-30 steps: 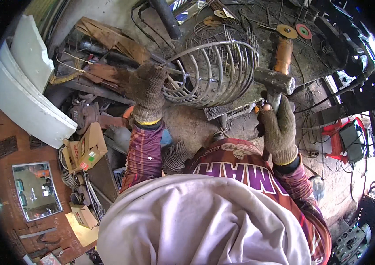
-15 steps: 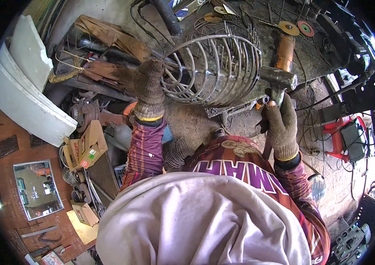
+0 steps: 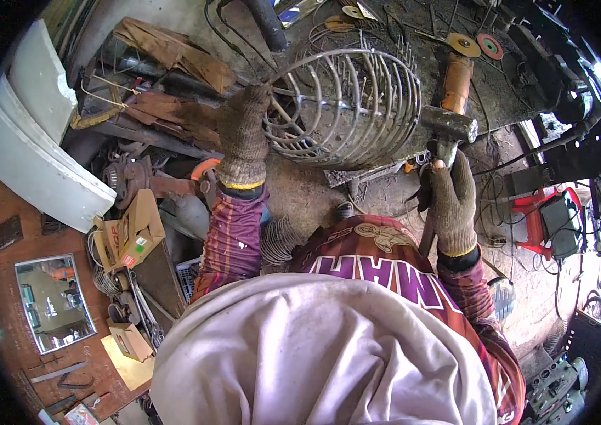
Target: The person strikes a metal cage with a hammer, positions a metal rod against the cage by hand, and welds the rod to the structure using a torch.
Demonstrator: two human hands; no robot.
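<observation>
Left hand (image 3: 244, 134): in a knitted glove with a yellow cuff edge, its grip closed on the left end of the rim of a metal-bar cage. We cannot make out each finger.

Right hand (image 3: 450, 202): gloved alike, one fingertip bare, its grip wrapped round the handle of a hammer, close under the head.

Hammer (image 3: 449, 123): heavy dark head lying crosswise at the right side of the cage; we cannot tell whether the two touch. The handle runs down toward the person's body.

Metal-bar cage (image 3: 341, 104): rounded, of curved grey ribs joined to a hoop, set between the two hands, at the near edge of the table.

Table (image 3: 502, 95): dark and gritty. On it we list an orange tool body (image 3: 457, 81), just beyond the hammer head; a tan disc (image 3: 463, 44); and, just beside that, a red-and-green disc (image 3: 490, 47).

Left of the left hand: brown folded sheeting (image 3: 173, 53) and, farther out, white curved panels (image 3: 45, 159).

Below these we count an open cardboard box (image 3: 146, 237) and a framed mirror (image 3: 56, 304).

Near the person's left sleeve: a wire coil (image 3: 279, 241).

Well to the right: a red plastic seat (image 3: 529, 219).
</observation>
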